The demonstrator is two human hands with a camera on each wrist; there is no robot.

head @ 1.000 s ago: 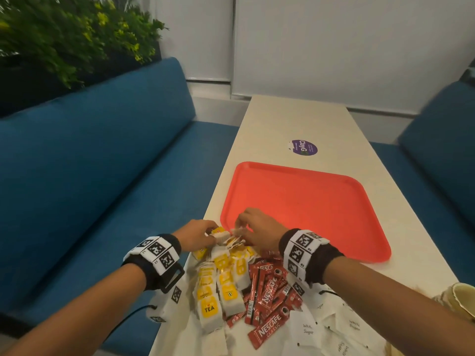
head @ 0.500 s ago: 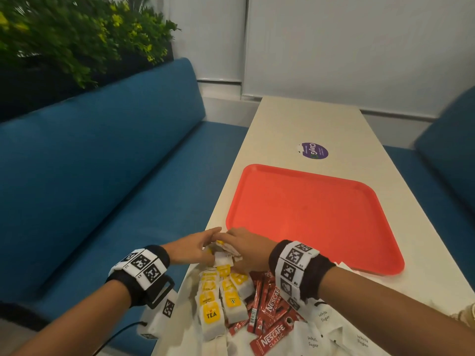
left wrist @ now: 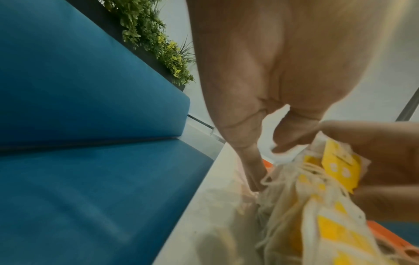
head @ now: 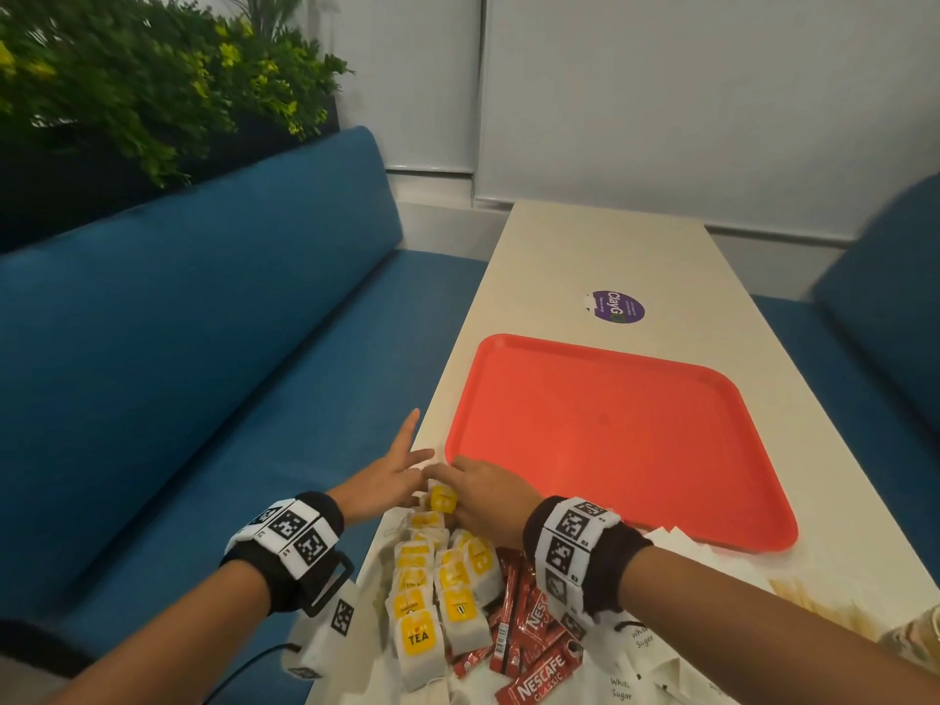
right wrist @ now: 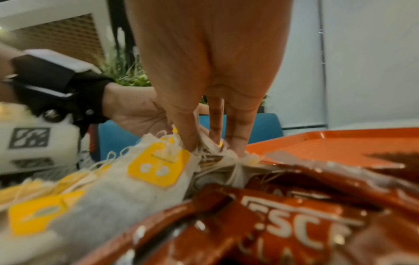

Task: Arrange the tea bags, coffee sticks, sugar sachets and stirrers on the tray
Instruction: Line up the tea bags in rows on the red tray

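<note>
Head view: both hands sit at the tea bags (head: 437, 577) pile's 12 o'clock end; tray (head: 610, 424) bare at 1 o'clock.

Left wrist: left hand (left wrist: 260, 111) fingers straight, touching bags.

Right wrist: right hand (right wrist: 204, 89) pinches bags. Probably gathering; next, lift them trayward. Stirrers not visible.

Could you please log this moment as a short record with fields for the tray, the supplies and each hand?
tray: orange, on the table, nothing on it
tea bags: heaped near the table's front edge, off the tray
coffee sticks: red, right of the tea bags
sugar sachets: white, nearest the camera
left hand: fingers straight, at the far end of the tea bags
right hand: fingers pressed down onto the tea bags
</note>
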